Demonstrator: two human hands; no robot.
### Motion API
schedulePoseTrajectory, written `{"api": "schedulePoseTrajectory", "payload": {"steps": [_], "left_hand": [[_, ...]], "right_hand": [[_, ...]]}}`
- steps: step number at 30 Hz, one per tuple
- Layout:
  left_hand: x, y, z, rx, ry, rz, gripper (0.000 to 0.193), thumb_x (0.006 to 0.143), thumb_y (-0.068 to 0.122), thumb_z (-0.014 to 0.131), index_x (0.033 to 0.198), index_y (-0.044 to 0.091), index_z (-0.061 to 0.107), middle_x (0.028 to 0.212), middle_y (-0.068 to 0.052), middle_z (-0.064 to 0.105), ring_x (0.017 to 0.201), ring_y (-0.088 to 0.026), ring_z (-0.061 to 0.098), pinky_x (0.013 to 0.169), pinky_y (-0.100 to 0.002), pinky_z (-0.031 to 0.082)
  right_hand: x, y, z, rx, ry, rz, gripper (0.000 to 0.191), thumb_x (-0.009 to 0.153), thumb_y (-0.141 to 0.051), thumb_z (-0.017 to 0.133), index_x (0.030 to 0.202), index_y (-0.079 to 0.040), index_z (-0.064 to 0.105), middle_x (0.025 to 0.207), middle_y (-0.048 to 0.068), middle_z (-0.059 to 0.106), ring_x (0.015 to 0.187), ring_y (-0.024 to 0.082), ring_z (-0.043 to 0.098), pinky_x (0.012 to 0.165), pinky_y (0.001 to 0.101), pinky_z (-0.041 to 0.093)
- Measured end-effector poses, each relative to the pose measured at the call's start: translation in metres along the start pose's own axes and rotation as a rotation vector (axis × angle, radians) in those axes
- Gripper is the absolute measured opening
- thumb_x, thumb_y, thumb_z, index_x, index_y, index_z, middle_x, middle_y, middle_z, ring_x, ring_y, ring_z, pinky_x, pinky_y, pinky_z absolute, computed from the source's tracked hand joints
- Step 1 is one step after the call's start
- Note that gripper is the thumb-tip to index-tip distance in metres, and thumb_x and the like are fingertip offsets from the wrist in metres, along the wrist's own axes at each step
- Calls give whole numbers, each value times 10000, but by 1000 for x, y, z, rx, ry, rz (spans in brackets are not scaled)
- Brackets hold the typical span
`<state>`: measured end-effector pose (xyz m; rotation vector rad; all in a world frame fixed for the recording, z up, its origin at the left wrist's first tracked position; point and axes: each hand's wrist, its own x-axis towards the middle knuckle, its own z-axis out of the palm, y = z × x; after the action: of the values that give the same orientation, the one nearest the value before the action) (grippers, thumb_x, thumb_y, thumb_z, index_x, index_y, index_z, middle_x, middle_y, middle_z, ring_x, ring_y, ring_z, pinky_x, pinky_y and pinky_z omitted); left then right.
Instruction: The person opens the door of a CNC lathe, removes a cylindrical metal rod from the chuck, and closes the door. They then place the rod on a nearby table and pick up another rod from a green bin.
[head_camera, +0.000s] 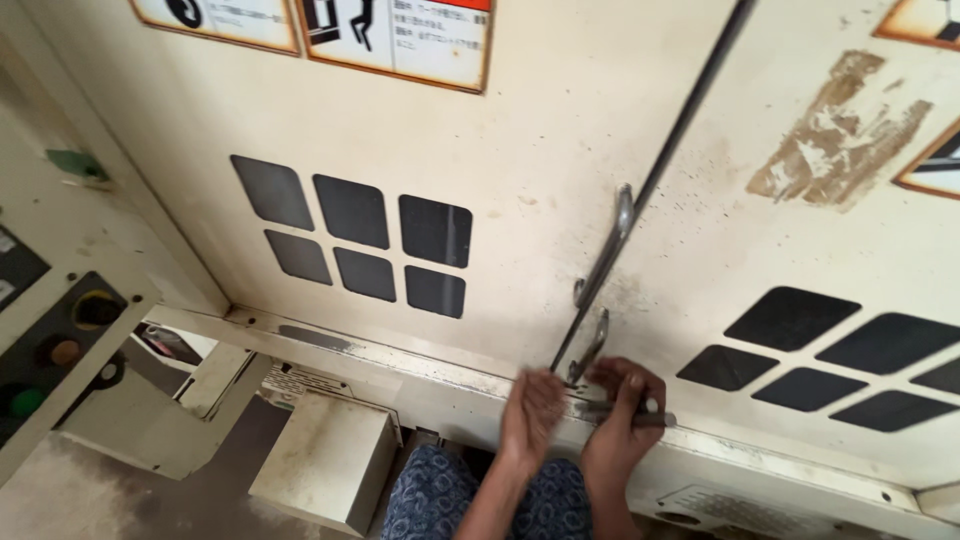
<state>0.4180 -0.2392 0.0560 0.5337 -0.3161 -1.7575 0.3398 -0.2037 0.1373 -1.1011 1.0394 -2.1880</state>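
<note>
Two cream doors (480, 130) with dark vent windows (355, 240) flank the handles (622, 215).

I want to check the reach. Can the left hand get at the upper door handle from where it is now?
Probably yes. The left hand is at the doors' bottom edge, beside the lower handle. The upper handle sits higher along the same seam, and nothing lies between them on the door.

My left hand (532, 408) is blurred. My right hand (622, 412) covers most of a metal tool (655, 419), so its kind is unclear. The warning stickers (395, 35) are cut off at the top edge.
</note>
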Motion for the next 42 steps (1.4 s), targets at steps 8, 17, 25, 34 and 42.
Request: {"api": "schedulePoseTrajectory", "payload": {"steps": [8,17,25,34,42], "left_hand": [[-28,-22,6,-341,-125,-286,495,991,539,475,1134,97,645,1062,-90,691,1032,-239,633,979,-380,490],[-45,7,40,529,173,377,575,1057,487,457,1407,31,446,1249,-191,524,1176,-302,506,1046,-402,457],[-38,83,129,741,-84,790,636,1057,439,477,1529,29,355,1333,-154,583,1184,-236,591,1021,-366,490],[-18,87,176,726,-304,698,424,1102,398,492,1227,15,624,867,-25,654,869,-122,638,849,-279,519],[2,87,179,786,-248,625,432,1056,444,584,882,49,612,644,61,419,593,-28,344,520,-250,281]], "right_hand": [[-33,32,-15,-71,-85,276,195,1037,-153,601,1025,37,642,877,125,691,760,174,633,691,323,517],[-27,11,-6,-116,42,-28,301,1116,-199,514,1272,45,594,1238,125,687,1137,197,667,1024,335,518],[1,62,-14,-121,-233,97,353,1070,-195,542,1348,24,545,1227,80,649,1119,157,610,991,310,464],[14,162,-47,-109,-245,11,190,1029,-149,589,995,38,601,942,34,663,841,128,606,706,307,487],[18,163,-43,-106,-257,24,220,1052,-162,548,892,-20,500,664,-3,541,549,80,479,487,296,347]]}}
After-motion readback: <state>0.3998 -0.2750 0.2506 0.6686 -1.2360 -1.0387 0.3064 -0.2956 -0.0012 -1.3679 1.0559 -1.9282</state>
